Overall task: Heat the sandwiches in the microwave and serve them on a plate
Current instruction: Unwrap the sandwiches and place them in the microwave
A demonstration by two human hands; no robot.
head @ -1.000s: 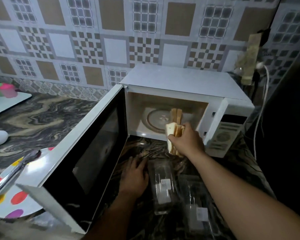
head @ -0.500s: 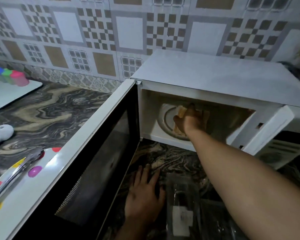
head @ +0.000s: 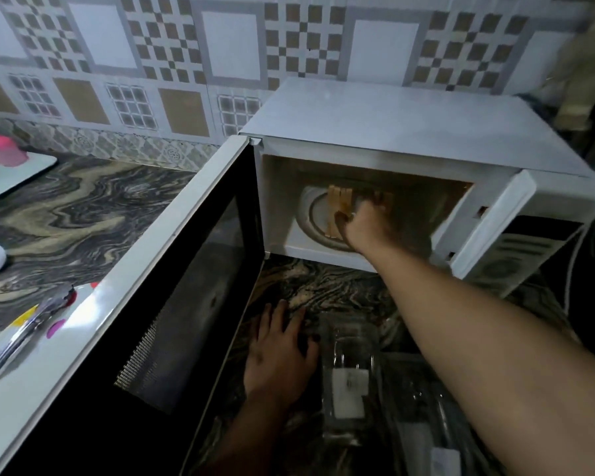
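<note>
The marbled surface (head: 83,214) runs along a patterned tile wall and carries a white microwave (head: 409,132) with its door (head: 172,304) swung wide open to the left. Inside, on the round turntable (head: 310,218), 1 sandwich (head: 339,207) stands on edge, and a 2nd sandwich (head: 383,201) shows just behind the right hand (head: 368,228), mostly hidden by it. The right arm reaches across the surface into the cavity; its fingers (head: 344,218) are curled at the sandwiches and touch the nearer one, though whether they grip either cannot be told. The left hand (head: 279,355) lies flat, palm down and spread, on the surface in front of the microwave, holding nothing. Just beside it on the right lie 2 clear plastic sandwich packs (head: 349,372), empty and open. Left of the door, a white plate (head: 24,338) with coloured dots carries metal tongs (head: 31,324). Coloured cups (head: 4,149) stand on a white board at the far left.
</note>
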